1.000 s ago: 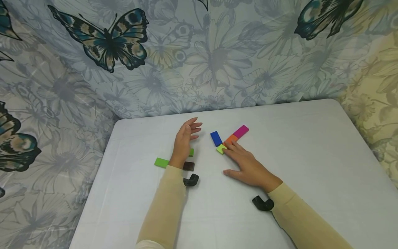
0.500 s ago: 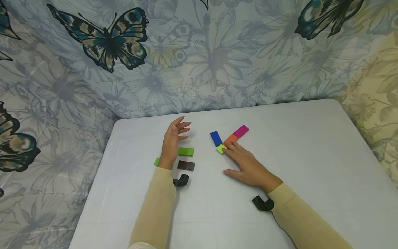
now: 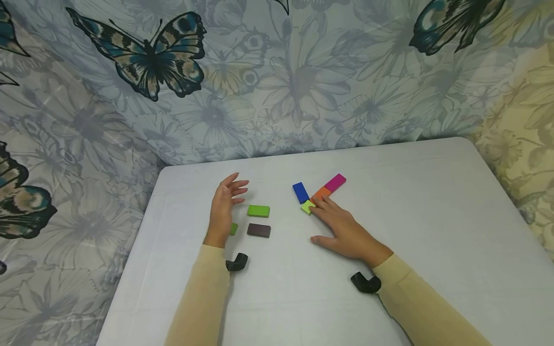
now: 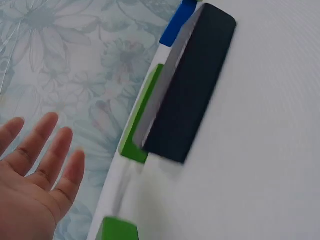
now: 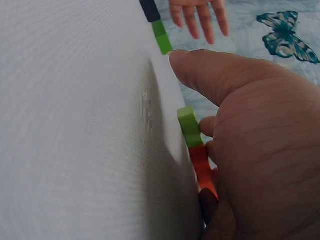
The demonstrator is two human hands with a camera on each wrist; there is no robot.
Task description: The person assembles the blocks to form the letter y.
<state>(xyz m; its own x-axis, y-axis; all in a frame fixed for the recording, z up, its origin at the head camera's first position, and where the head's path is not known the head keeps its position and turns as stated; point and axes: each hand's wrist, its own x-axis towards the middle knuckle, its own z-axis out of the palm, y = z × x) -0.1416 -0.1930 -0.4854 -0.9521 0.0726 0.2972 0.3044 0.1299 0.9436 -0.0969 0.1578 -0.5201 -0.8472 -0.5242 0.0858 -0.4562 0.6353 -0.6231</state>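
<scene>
My left hand (image 3: 222,211) is at the left of the table, fingers spread and holding nothing. It covers most of a green block (image 3: 233,229) in the head view. Just right of it lie another green block (image 3: 258,211) and a dark brown block (image 3: 258,230), which looms large as a dark block (image 4: 190,85) in the left wrist view. My right hand (image 3: 344,233) rests with extended fingers at a lime block (image 3: 307,207) and an orange block (image 3: 321,193). A magenta block (image 3: 335,182) continues the orange one's line. A blue block (image 3: 300,192) slants off from the lime end.
The blocks lie on a white table (image 3: 415,202). Its far edge stands against a wall covering (image 3: 298,86) printed with flowers and butterflies. Black curved pieces (image 3: 365,282) sit at both wrists, beside the beige sleeves.
My left hand has moved left and then slightly nearer, uncovering the right-hand green block and the dark brown block. My right hand and the coloured blocks under it have stayed still.
</scene>
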